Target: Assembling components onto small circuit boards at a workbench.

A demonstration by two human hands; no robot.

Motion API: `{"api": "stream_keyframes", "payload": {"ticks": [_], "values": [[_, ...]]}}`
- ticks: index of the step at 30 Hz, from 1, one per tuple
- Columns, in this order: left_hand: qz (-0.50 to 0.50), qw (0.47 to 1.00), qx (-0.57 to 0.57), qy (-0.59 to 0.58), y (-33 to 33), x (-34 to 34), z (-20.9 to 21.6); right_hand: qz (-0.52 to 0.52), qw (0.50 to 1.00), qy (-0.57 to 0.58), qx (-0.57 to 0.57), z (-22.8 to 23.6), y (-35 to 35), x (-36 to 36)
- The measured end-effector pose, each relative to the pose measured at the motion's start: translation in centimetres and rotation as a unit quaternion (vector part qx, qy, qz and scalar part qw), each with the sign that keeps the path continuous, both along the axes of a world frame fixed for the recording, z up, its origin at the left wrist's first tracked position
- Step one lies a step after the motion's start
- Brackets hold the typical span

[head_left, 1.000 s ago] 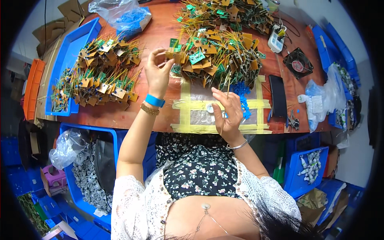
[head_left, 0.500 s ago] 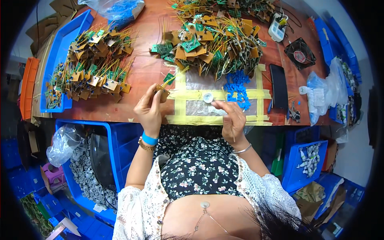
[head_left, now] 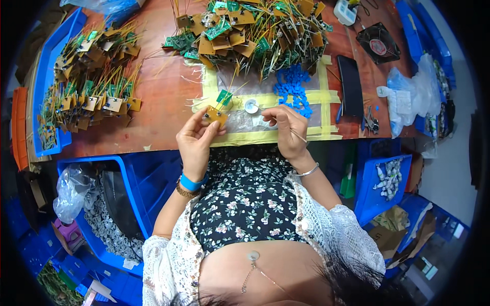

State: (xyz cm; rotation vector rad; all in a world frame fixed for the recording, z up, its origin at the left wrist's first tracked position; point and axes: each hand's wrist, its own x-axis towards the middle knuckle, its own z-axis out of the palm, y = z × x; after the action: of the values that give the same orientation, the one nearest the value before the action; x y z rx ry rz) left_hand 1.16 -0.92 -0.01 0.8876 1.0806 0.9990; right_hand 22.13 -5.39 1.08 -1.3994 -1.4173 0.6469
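Between the thumb and fingers of my left hand (head_left: 195,138) is a tan circuit board (head_left: 218,116), its face turned up. Thin wires link it to a small green circuit board (head_left: 224,97) just beyond. My right hand (head_left: 290,133) is curled closed around a thin stick (head_left: 300,137), whose rear end sticks out past the palm; its tip is too small to make out. A small round white dish (head_left: 251,106) stands on the taped sheet (head_left: 240,121), slightly left of my right fingertips. Small blue pieces (head_left: 293,89) lie heaped beyond my right hand.
Large piles of wired circuit boards (head_left: 255,38) cover the far middle, with more in a blue tray (head_left: 46,86) at left. A black phone-like slab (head_left: 350,86), pliers (head_left: 370,121), a fan (head_left: 378,43) and plastic bags (head_left: 403,99) lie right. Blue bins (head_left: 127,178) stand below the table edge.
The tan board has turned from edge-on to flat in my left hand. My right hand has drawn back slightly from the dish, its fingers more curled. The whole view has shifted.
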Motion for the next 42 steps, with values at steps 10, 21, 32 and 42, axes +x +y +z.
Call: {"api": "stream_keyframes", "payload": {"ticks": [10,21,32,42], "values": [[-0.021,0.997,-0.066,-0.036,-0.7,-0.4,0.5,0.022,0.999,-0.033,-0.015,-0.7,1.2,0.0],[-0.071,0.993,-0.082,-0.054,-0.7,0.7,1.4,0.07,0.981,0.178,-0.038,0.7,0.0,-2.0],[-0.097,0.989,-0.07,-0.082,-0.7,1.1,1.7,0.089,0.979,0.181,-0.041,0.0,0.1,-3.1],[-0.086,0.99,-0.078,-0.084,-0.9,1.2,1.7,0.121,0.988,0.094,-0.027,0.8,-0.2,-2.4]]}}
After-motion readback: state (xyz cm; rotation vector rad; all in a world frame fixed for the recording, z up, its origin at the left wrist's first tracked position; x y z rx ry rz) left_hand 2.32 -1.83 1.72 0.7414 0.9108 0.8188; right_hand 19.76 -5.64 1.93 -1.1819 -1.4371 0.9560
